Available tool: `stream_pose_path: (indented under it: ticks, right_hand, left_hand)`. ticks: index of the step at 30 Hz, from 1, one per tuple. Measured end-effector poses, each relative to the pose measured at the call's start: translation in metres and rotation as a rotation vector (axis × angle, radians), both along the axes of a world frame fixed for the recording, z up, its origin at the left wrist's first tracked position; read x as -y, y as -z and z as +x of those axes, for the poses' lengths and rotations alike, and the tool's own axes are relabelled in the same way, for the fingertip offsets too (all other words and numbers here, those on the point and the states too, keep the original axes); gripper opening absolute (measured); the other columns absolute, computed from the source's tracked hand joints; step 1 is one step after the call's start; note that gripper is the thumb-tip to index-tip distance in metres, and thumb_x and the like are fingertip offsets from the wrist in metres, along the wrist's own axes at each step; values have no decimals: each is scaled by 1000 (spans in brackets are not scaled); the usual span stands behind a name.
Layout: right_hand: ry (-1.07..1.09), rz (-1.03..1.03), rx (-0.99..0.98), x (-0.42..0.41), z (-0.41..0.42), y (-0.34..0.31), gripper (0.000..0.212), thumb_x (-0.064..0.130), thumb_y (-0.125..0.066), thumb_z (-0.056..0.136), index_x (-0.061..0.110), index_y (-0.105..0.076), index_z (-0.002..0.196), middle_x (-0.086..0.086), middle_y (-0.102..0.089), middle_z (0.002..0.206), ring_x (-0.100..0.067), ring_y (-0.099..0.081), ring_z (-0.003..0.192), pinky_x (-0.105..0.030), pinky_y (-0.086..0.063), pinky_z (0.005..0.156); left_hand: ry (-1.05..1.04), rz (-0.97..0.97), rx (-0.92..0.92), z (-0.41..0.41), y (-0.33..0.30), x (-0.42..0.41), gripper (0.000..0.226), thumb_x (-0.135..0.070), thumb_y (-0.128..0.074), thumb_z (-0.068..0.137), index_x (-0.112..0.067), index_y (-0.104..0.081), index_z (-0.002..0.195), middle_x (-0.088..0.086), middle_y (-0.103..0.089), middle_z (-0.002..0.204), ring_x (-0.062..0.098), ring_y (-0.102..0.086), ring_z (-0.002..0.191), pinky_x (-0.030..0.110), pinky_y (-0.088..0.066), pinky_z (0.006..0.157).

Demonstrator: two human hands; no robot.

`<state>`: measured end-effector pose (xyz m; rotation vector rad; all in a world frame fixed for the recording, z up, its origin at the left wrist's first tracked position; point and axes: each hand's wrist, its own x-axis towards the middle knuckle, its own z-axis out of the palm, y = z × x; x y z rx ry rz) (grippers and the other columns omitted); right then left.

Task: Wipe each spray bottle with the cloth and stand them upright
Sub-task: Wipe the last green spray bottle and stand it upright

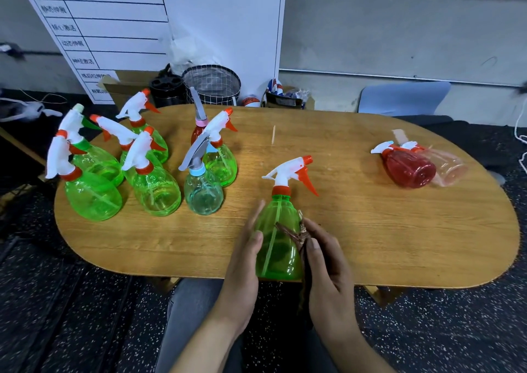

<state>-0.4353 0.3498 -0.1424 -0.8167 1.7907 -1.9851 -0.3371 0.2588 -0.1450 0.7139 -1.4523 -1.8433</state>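
Bottles stood upright, looking empty, at table's far left; red bottle lay right. Green bottle stood near edge between hands: left hand flat against it, right hand gripped dark cloth against it.

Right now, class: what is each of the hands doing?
Left hand: open, fingers flat against the green bottle.
Right hand: holding the dark cloth against the bottle.
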Motion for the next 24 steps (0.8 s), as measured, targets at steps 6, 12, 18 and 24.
stream_pose_path:
  ticks: [6, 12, 18, 24]
  right_hand:
    - [-28, 69, -124, 0, -3, -11, 33, 31, -57, 103, 39, -72, 131, 2, -71, 120, -11, -64, 114, -20, -47, 99]
    - [14, 155, -473, 18, -25, -43, 34, 45, -53, 105, 44, -66, 136, 7, -58, 109, -14, -62, 99, -21, -50, 85]
    - [-22, 285, -863, 18, -25, -28, 39, 49, -47, 108, 35, -69, 137, 5, -53, 119, -4, -59, 93, -21, -51, 73]
    - [-331, 86, -1174, -13, -18, 4, 34, 38, -65, 104, 31, -70, 137, -2, -53, 119, -15, -62, 91, -29, -59, 70]
  left_hand:
    - [-58, 61, -40, 0, -2, -3, 52, -60, -52, 102, -49, -52, 152, -7, -53, 161, 19, -49, 150, 58, -35, 125]
    - [-99, -62, 3, -5, -3, -11, 33, -28, -42, 115, -33, -55, 145, -32, -64, 140, -11, -54, 135, 23, -46, 115]
    - [-153, 16, -10, -10, -6, -7, 31, -28, -45, 113, -30, -63, 138, -24, -69, 138, -3, -59, 134, 16, -47, 108]
    - [-154, 131, -121, 3, -11, 6, 43, -46, -47, 106, -41, -61, 147, -1, -65, 149, 25, -63, 137, 42, -52, 109]
